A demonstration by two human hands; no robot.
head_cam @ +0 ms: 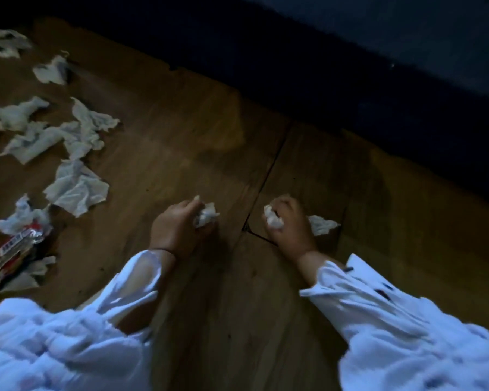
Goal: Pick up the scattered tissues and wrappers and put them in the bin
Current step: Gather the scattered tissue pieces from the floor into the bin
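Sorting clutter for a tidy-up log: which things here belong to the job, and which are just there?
Job: left hand gripping a tissue wad; right hand gripping another wad; loose tissues; wrapper. No bin in view.
Just there: wooden surface; white sleeves; wrist band.

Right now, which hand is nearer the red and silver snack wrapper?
Left. The left hand, gripping a crumpled tissue, sits to the right of the snack wrapper in view; the right hand, gripping a second tissue, is farther right, beyond the left hand.
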